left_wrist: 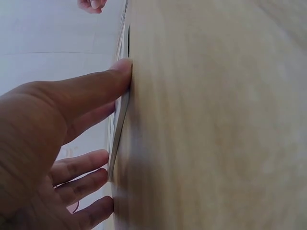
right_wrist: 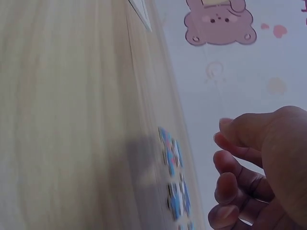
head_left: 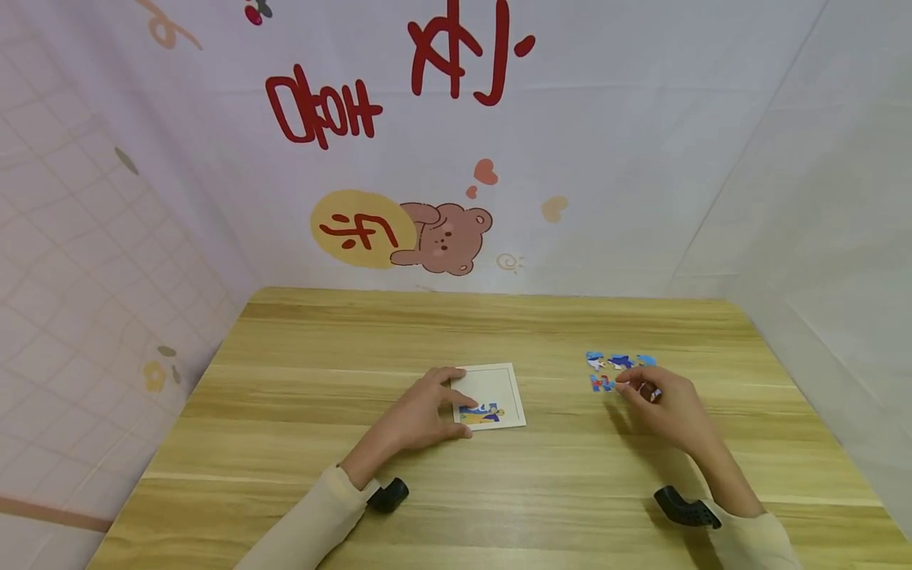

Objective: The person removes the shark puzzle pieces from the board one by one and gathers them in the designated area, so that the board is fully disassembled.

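My left hand (head_left: pixel 427 408) grips a white puzzle board (head_left: pixel 499 388) by its left side. The thumb lies at the near edge, one finger reaches onto the board, and another touches the far left corner. Some joined, colourful pieces (head_left: pixel 488 413) fill part of the board's near side. On the right, my right hand (head_left: pixel 659 400) hovers over loose puzzle pieces (head_left: pixel 620 362). Its fingers (right_wrist: pixel 225 187) are curled, with thumb and index tips close together. No piece shows between them in the right wrist view, where the loose pieces (right_wrist: pixel 175 199) appear below the hand.
The wooden table (head_left: pixel 321 340) runs back to a white cloth wall (head_left: pixel 606 142) printed with a bear and red characters. Cloth also hangs at both sides. Each wrist wears a black camera mount (head_left: pixel 388 496).
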Available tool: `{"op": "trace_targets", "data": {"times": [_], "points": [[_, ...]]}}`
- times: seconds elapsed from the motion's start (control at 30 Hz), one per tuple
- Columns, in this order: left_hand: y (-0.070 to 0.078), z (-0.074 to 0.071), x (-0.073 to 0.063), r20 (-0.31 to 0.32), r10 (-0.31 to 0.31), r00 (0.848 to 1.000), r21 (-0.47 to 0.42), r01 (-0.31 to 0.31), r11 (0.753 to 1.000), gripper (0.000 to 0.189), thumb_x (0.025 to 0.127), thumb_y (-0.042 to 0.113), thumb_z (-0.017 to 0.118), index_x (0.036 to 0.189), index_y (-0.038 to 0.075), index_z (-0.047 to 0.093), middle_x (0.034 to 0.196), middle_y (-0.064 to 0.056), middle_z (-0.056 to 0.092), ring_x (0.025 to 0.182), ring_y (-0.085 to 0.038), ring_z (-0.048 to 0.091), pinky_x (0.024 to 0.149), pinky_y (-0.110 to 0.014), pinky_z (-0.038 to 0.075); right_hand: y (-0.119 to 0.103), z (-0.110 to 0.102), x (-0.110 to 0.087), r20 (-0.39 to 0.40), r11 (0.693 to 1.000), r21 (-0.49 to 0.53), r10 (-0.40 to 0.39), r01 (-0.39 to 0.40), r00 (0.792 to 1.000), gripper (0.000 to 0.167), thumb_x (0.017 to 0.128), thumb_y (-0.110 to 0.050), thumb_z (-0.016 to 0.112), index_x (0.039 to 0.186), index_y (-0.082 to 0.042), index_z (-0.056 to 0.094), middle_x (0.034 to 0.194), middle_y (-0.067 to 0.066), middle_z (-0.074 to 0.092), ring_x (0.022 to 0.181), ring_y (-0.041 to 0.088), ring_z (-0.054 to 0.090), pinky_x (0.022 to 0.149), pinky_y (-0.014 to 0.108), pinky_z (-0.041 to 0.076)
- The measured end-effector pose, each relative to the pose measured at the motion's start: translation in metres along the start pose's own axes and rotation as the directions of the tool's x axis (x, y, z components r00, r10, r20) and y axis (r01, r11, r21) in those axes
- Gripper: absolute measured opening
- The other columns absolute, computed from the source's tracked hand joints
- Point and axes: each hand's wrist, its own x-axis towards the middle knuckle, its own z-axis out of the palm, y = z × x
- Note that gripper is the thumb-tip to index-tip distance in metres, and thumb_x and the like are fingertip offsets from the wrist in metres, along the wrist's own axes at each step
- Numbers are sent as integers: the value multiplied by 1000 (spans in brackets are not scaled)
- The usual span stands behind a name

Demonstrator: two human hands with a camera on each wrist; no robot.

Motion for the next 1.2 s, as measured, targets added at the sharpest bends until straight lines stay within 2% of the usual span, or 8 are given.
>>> {"op": "trace_targets", "data": {"times": [0.13, 0.4, 0.67, 1.03, 1.2], "points": [[-1, 0, 0, -14, 3, 1000, -19, -4, 1000, 36, 84, 31, 86, 117, 18, 80, 157, -11, 46, 148, -34, 38, 119, -52, 37, -11, 12, 7, 15, 999, 21, -47, 46, 999, 4, 94, -13, 74, 96, -17, 75, 74, -9, 63, 65, 2, 52, 54, 22, 42], [-2, 0, 0, -3, 14, 1000, 16, -14, 1000, 37, 85, 34, 85, 118, 19, 79, 158, -10, 44, 150, -34, 37, 121, -51, 36, -30, 32, 17, 54, 991, 77, -117, 113, 992, 4, 94, -13, 75, 98, -13, 75, 77, -9, 65, 66, 2, 57, 56, 22, 47], [-2, 0, -1, -9, 18, 1000, 14, -18, 1000, 36, 85, 34, 85, 117, 19, 79, 158, -9, 44, 149, -34, 37, 120, -51, 37, -52, 52, 26, 156, 987, 139, -100, 79, 983, 8, 95, -15, 74, 102, -11, 73, 80, -8, 64, 72, 5, 57, 62, 22, 50], [-4, 0, -1, -17, 31, 999, 29, -30, 999, 31, 84, 35, 86, 110, 20, 79, 156, -9, 46, 147, -34, 40, 118, -53, 39, -85, 79, 32, 225, 978, 203, -96, 49, 970, 16, 92, -15, 77, 106, -12, 72, 89, -8, 67, 80, 8, 60, 68, 22, 53], [-4, -1, -1, -11, 38, 999, 28, -38, 999, 30, 84, 37, 85, 109, 21, 79, 156, -8, 46, 145, -34, 42, 116, -53, 41, -96, 91, 33, 270, 976, 213, -91, 33, 959, 19, 91, -16, 78, 108, -13, 73, 93, -3, 66, 83, 15, 59, 70, 23, 50]]}}
